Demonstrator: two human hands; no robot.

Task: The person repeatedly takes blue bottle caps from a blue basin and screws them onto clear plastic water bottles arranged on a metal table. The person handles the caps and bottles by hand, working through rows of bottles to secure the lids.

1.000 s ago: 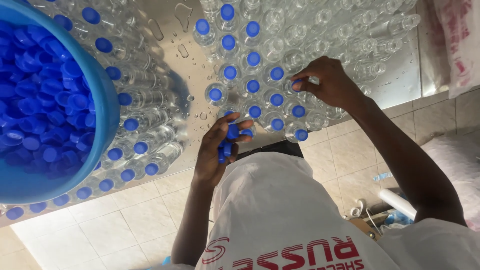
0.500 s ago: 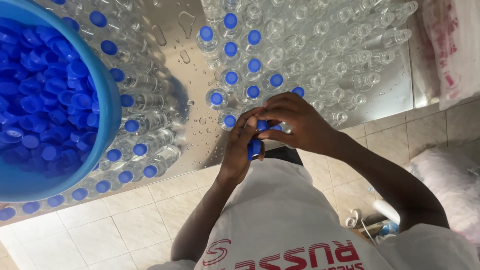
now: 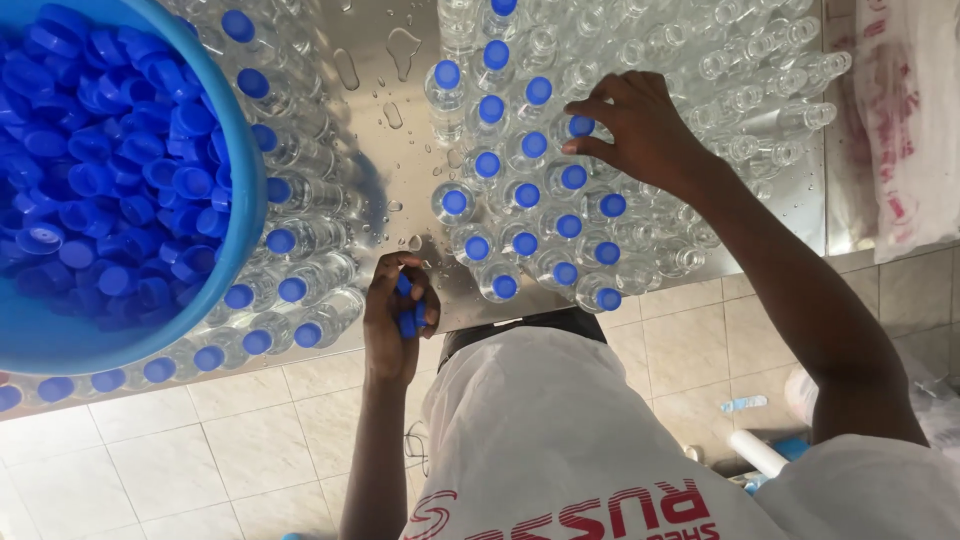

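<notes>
My left hand (image 3: 398, 312) is closed around a few blue bottle caps (image 3: 408, 322) at the near edge of the wet steel table (image 3: 400, 120). My right hand (image 3: 640, 128) reaches further over a cluster of clear plastic bottles (image 3: 525, 195). Its fingertips pinch a blue cap (image 3: 581, 126) on top of one bottle. Several bottles nearest me wear blue caps. Those beyond and to the right of my hand stand uncapped (image 3: 740, 110).
A big blue basin (image 3: 235, 215) full of loose blue caps sits at the left, above more capped bottles (image 3: 290, 290). A white printed plastic bag (image 3: 910, 120) hangs at the right. Below are a tiled floor (image 3: 250, 450) and my white shirt (image 3: 560, 440).
My right hand has left my left hand, where both met over the caps, and moved out over the bottles with one cap. My left hand has barely moved.
</notes>
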